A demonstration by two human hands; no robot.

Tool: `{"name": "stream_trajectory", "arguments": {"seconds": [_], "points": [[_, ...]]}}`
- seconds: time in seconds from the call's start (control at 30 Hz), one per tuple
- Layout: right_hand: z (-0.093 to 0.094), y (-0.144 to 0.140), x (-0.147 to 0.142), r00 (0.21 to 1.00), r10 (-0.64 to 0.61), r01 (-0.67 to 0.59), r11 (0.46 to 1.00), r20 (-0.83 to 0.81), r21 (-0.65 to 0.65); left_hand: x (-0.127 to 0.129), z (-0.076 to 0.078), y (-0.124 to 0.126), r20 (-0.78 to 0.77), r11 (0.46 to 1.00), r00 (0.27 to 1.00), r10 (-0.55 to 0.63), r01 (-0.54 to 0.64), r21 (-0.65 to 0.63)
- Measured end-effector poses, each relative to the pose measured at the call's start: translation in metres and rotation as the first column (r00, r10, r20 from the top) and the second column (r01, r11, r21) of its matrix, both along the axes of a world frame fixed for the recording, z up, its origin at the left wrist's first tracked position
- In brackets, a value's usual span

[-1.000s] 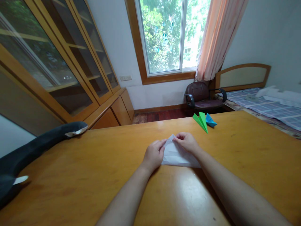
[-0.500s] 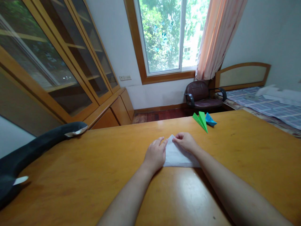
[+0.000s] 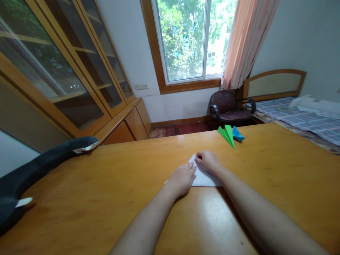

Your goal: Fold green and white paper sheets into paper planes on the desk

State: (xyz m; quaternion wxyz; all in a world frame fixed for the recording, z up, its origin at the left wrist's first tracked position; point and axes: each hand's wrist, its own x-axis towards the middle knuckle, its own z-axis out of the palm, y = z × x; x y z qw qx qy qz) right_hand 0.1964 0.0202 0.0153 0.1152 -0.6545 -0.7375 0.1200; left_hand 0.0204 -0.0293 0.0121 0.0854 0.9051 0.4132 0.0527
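Indoors, glossy wooden table (image 3: 92, 191) before window (image 3: 186, 39), glass-fronted cabinets (image 3: 66, 71) alongside.

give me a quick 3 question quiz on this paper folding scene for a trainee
1. True or false: the left hand lies flat on the white paper.
2. Which folded plane lies nearer the white paper? A) the green paper plane B) the blue paper plane
3. Fill in: the right hand pinches the paper at its ____ tip, the one toward the window.

Key
1. True
2. A
3. far
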Motion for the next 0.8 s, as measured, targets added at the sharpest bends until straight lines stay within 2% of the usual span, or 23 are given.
{"name": "stream_trajectory", "arguments": {"seconds": [0.23, 0.57, 0.67, 0.8], "points": [[-0.003, 0.001, -0.001, 0.997, 0.035, -0.038, 0.998, 0.066, 0.050, 0.005, -0.005, -0.005, -0.043, 1.000, 0.999, 0.020, -0.020, -0.017], [0.002, -0.003, -0.002, 0.992, 0.052, -0.058, 0.997, 0.116, 0.049, 0.012, -0.012, -0.009, -0.034, 0.997, 0.997, 0.072, -0.074, -0.035], [0.005, -0.005, -0.002, 0.989, 0.074, -0.090, 0.988, 0.128, 0.123, 0.012, -0.014, -0.006, -0.009, 0.994, 0.995, 0.099, -0.099, -0.037], [0.008, -0.008, -0.001, 0.995, 0.074, -0.089, 0.942, 0.061, 0.322, 0.004, -0.017, 0.007, 0.007, 0.986, 0.986, 0.165, -0.165, -0.021]]}}
